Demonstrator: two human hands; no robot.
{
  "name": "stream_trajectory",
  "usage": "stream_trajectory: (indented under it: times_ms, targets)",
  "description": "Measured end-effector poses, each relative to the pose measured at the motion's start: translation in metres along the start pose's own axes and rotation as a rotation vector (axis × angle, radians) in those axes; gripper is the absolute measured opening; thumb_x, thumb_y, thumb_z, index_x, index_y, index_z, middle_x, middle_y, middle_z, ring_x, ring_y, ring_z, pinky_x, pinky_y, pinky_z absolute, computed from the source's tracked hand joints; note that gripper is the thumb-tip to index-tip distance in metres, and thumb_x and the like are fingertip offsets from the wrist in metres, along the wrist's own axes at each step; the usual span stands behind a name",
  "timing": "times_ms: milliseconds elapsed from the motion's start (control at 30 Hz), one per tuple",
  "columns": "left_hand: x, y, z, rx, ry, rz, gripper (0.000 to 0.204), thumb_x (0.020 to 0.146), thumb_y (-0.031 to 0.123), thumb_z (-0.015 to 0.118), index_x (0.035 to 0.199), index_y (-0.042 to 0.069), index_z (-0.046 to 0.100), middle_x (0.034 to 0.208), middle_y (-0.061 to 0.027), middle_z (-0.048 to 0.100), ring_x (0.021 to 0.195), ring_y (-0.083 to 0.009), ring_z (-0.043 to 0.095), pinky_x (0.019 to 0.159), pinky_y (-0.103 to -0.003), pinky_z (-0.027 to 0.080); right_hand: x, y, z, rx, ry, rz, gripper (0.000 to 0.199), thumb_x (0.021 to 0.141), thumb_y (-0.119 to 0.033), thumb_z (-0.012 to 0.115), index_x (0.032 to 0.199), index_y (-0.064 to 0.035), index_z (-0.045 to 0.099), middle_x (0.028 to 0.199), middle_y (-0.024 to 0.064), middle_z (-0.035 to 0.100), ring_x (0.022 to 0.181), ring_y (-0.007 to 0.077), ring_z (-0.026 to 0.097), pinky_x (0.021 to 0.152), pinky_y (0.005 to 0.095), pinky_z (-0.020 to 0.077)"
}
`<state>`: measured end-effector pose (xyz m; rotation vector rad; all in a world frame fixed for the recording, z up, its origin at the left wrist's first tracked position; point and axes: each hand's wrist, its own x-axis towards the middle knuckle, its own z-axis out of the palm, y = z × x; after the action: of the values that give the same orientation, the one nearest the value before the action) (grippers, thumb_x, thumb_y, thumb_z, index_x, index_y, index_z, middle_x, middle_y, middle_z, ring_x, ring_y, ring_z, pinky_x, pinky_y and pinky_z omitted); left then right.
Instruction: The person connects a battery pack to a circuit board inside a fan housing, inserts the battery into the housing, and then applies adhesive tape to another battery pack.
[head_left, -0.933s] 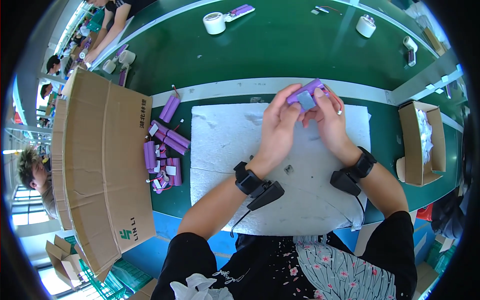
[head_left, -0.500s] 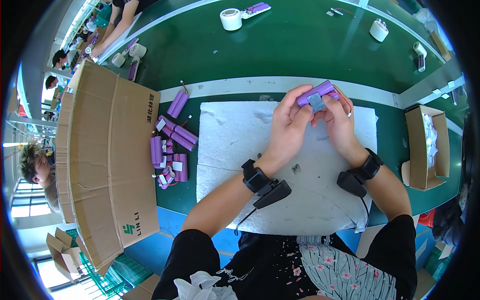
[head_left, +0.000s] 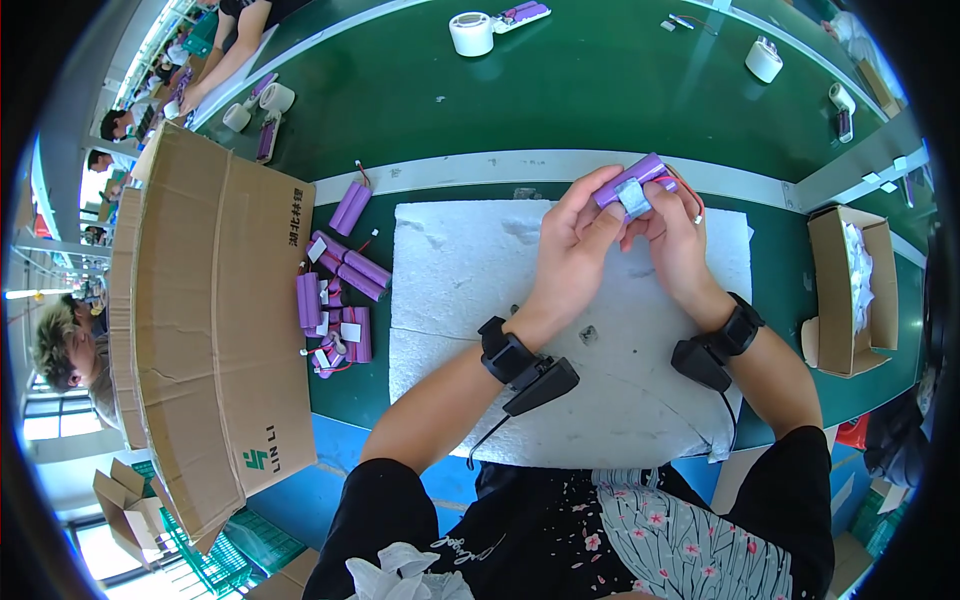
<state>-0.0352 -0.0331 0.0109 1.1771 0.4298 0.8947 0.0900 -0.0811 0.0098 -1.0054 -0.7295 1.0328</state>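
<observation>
Purple battery pack (head_left: 628,178) is gripped between the fingers of the left hand (head_left: 574,245) and the right hand (head_left: 680,245). Its pale patch (head_left: 631,194), by the fingertips, seems to be pressed flat; gentle, even pushing is needed next.

Pack (head_left: 618,186), two o'clock: partly covered by the fingers of left hand (head_left: 582,238) and right hand (head_left: 676,238); its underside is hidden, and the far fingertips seem to curl beneath it, though the view is poor. Heap (head_left: 345,275), nine o'clock: lower pieces obscured by overlap. Carton (head_left: 220,330), nine o'clock: interior unseen. Box (head_left: 826,290), three o'clock: white contents (head_left: 858,275) indistinct. Apron (head_left: 690,540), five o'clock: cut by lower edge. Wired part (head_left: 678,23), one o'clock: too small to identify.
</observation>
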Motion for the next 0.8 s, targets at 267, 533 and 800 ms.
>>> stream_trajectory:
  times_ms: [267,533,800]
  targets:
    - [0.0009,0.0012,-0.0062,-0.003,-0.056,-0.002,0.043,0.087,-0.004,0.045,0.13,-0.003,0.043,0.106,-0.0081,0.056,0.087,-0.0106,0.051,0.076,-0.024,0.044,-0.0001,-0.002,0.0033,0.043,0.021,0.006,0.022,0.089,-0.02,0.046,0.096,-0.0004,0.051,0.077,0.0124,0.061,0.058,0.0187,0.059,0.049,0.0279,0.0476]
    - [-0.0003,0.005,-0.0021,-0.041,-0.059,0.019,0.044,0.088,-0.005,0.045,0.132,-0.002,0.041,0.111,-0.0096,0.056,0.095,-0.013,0.052,0.078,-0.026,0.044,0.0008,-0.0006,0.0014,0.064,0.028,0.016,0.021,0.09,-0.02,0.045,0.096,-0.0014,0.051,0.076,0.0122,0.061,0.058,0.0188,0.06,0.048,0.0284,0.0477]
    - [0.0001,0.0022,-0.0024,-0.02,-0.058,0.012,0.043,0.087,-0.006,0.044,0.13,-0.002,0.043,0.107,-0.0078,0.056,0.089,-0.0106,0.051,0.076,-0.025,0.044,0.0001,-0.0017,0.0008,0.039,0.002,0.008,0.023,0.089,-0.024,0.046,0.099,-0.0034,0.051,0.079,0.011,0.062,0.061,0.0191,0.06,0.047,0.0293,0.0472]
